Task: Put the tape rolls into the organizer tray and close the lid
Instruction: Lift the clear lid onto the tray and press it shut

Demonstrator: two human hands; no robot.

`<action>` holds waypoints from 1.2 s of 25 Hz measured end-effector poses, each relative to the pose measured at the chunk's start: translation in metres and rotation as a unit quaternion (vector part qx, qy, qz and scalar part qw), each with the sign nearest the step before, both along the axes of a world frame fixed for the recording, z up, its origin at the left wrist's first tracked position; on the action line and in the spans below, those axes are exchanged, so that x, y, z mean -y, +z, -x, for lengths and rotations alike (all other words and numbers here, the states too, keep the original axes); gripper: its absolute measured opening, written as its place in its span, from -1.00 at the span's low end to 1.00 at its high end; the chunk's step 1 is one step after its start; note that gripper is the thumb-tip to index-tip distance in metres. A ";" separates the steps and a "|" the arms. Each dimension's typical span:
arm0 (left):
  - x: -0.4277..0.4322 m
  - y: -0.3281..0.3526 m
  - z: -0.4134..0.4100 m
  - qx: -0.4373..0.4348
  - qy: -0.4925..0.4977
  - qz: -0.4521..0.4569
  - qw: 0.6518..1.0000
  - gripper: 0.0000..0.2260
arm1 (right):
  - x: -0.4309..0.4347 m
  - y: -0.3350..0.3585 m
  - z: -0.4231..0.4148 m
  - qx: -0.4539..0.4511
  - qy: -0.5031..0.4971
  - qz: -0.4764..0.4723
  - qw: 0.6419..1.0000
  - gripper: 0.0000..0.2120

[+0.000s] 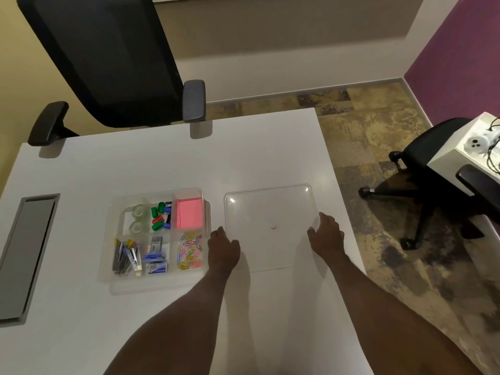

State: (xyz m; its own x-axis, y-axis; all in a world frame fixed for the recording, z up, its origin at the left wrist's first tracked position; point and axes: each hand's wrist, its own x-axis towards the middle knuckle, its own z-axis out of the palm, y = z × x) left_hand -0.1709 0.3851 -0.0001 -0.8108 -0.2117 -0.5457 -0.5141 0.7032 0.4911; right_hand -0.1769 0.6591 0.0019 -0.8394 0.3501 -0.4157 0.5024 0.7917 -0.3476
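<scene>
**Both hands at the clear lid, tape rolls already in the tray**

Two bare forearms reach in from the near edge of the white table [151, 163] and end at the clear lid [270, 209], which lies flat on the tabletop. The left hand [223, 246] sits at the lid's near-left edge, fingers loosely spread and resting on the rim; the right hand [326, 235] sits at the lid's right edge, fingers also spread, fingertips on or just over the rim. Whether either hand actually grips the lid cannot be told.

Just left of the lid, not touching it, stands the open organizer tray [158, 282]. Its far-left compartment holds two clear tape rolls [136, 219], one behind the other. In the tray's other compartments lie small green, red and blue items, a pink notepad [189, 217], pens [125, 257], staple boxes [156, 257] and coloured paper clips [190, 251] nearest the left hand.

Beyond the lid, at the table's far edge, stands a black office chair [108, 63].
</scene>
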 end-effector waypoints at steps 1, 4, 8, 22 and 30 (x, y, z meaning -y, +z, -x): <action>0.001 -0.002 0.003 0.001 0.006 -0.004 1.000 -0.57 | 0.000 -0.002 0.002 0.005 -0.004 0.006 1.000 -0.42; -0.001 -0.012 0.007 -0.013 0.082 -0.063 0.995 -0.92 | 0.001 -0.007 0.004 0.001 -0.042 0.042 0.998 -0.39; -0.002 -0.006 0.003 -0.053 0.156 -0.123 0.979 -0.94 | 0.000 -0.003 -0.002 -0.040 -0.121 0.050 0.991 -0.49; 0.079 0.068 0.012 -0.198 0.252 -0.216 0.922 -0.75 | 0.081 0.068 -0.019 -0.156 -0.141 0.089 0.973 -0.75; 0.214 0.113 0.020 -0.264 0.273 -0.223 0.898 -0.81 | 0.186 0.111 -0.011 -0.247 -0.093 0.160 0.951 -0.84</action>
State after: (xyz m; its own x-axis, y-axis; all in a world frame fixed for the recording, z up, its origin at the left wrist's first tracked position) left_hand -0.1910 0.1715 0.1127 -0.8228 -0.5130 -0.2446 -0.3348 0.0898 0.9380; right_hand -0.1658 0.4728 0.1127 -0.8960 0.4335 -0.0965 0.3361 0.5200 -0.7853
